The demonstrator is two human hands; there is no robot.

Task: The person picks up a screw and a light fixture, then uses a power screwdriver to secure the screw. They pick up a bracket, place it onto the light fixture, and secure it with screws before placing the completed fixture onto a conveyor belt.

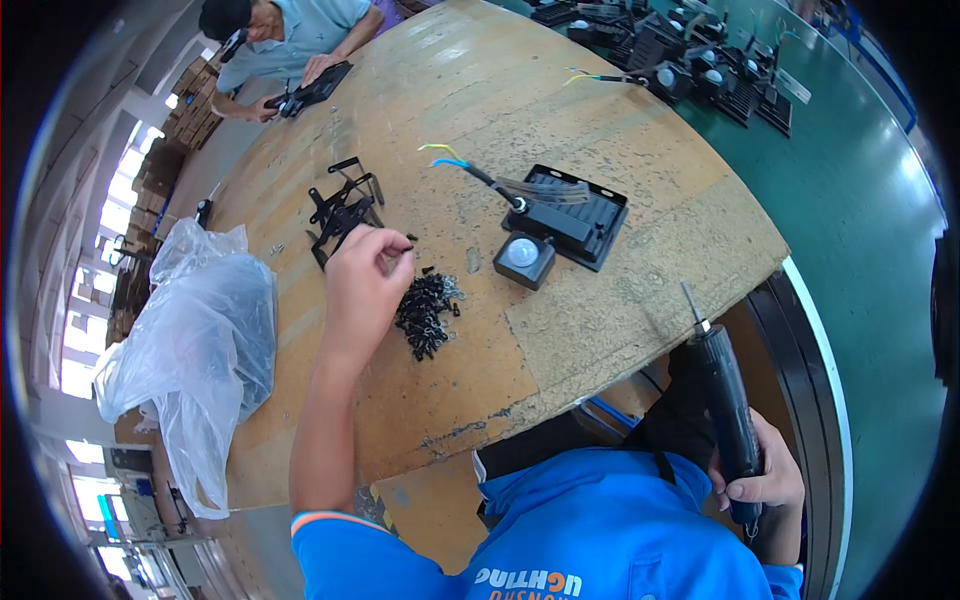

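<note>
Right hand [772, 472] grips screwdriver [727, 400] | axis: bit forward-left | left hand [366, 272] curled, contents unclear

Black screwdriver [727, 400] partly hidden by right grip [768, 472].

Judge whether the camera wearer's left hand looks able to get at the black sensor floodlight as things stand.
Probably yes: the left hand is over the tabletop, left of the sensor floodlight, and nothing tall seems to stand between them.
</note>
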